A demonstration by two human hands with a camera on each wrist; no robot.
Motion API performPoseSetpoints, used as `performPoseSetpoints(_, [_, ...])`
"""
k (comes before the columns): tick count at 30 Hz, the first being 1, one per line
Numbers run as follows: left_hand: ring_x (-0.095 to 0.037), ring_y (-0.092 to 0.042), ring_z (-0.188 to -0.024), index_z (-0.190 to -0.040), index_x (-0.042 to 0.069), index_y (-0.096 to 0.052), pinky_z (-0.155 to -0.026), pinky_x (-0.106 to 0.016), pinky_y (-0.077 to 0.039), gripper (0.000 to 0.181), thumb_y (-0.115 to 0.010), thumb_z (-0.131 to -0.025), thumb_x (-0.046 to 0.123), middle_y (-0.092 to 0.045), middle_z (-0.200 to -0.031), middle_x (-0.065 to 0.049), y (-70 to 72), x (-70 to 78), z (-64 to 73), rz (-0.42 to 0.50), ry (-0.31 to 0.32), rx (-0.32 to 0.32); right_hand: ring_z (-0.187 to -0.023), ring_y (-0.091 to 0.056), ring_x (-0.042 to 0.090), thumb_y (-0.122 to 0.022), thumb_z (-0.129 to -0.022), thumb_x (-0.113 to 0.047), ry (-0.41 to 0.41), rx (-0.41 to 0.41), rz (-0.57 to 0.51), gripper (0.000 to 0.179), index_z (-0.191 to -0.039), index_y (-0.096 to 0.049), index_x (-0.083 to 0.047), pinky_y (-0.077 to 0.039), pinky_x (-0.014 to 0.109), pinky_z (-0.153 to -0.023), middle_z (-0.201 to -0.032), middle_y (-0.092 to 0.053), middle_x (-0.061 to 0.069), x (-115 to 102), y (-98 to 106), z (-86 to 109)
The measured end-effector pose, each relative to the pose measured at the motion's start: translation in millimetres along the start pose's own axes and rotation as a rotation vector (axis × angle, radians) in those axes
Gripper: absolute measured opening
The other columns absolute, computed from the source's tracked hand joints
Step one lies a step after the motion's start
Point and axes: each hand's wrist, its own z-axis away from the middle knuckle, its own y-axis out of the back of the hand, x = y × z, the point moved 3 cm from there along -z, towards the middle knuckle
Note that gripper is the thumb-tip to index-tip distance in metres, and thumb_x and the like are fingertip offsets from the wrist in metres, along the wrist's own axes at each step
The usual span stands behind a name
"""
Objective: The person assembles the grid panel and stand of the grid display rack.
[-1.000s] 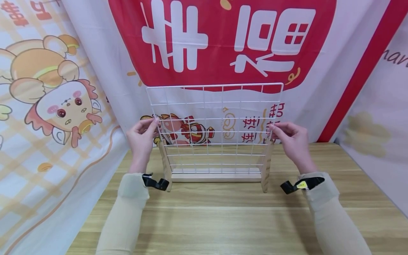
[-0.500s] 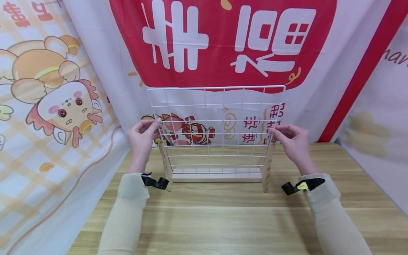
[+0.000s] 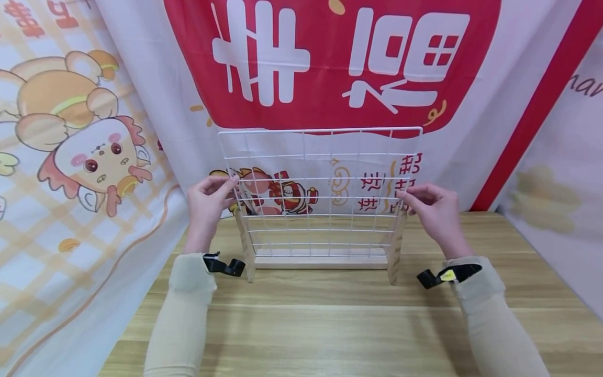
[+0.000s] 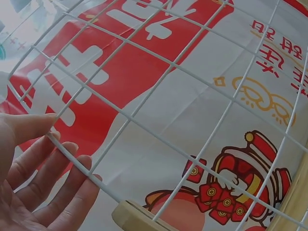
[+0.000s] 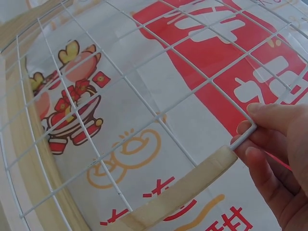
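A white wire grid panel (image 3: 308, 198) stands nearly upright between the two side posts of a light wooden stand (image 3: 320, 262). My left hand (image 3: 207, 201) pinches the panel's left edge wire, just above the left post. In the left wrist view the thumb (image 4: 33, 126) lies on one side of that wire and the fingertips are on the other. At the opposite edge, my right hand (image 3: 435, 209) pinches the wire between thumb and fingers. The right wrist view shows this grip right beside the top of the right wooden post (image 5: 192, 185).
The stand rests on a wood-grain table (image 3: 325, 324). Close behind it hangs a white cloth with a large red printed patch (image 3: 325, 78). A checked cartoon cloth (image 3: 52, 209) borders the left side, and a pale sheet (image 3: 556, 157) the right.
The panel's top edge has come slightly lower and to the right, and my right hand shifted a little right with it. My left wrist has since edged left. Both hands keep their grip.
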Motion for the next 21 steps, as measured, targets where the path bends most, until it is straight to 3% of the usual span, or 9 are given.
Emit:
performPoseSetpoints(12, [-0.024,-0.072,-0.087,-0.106,0.005,-0.072,-0.079,-0.033,-0.062,0.037,-0.085,-0.085,0.032,-0.073,-0.103,-0.011,-6.4,-2.1,-0.8,0.015,0.049,-0.017,-0.077,-0.065,0.021,-0.077,-0.091,-0.044,0.004,-0.001,0.004,0.037,-0.107,-0.076,-0.01,-0.059,0.024,-0.061,-0.098,-0.074,0.005,-1,7,-1.5])
performPoseSetpoints(21, [-0.023,-0.073,-0.084,-0.103,0.005,-0.071,-0.076,-0.033,-0.062,0.031,-0.084,-0.087,0.029,-0.072,-0.101,-0.015,8.6,2.3,3.9,-0.003,0.03,-0.023,-0.083,-0.068,0.025,-0.077,-0.089,-0.048,-0.02,-0.035,-0.01,0.04,-0.108,-0.076,-0.012,-0.061,0.027,-0.068,-0.1,-0.074,0.004,-4,-3,0.0])
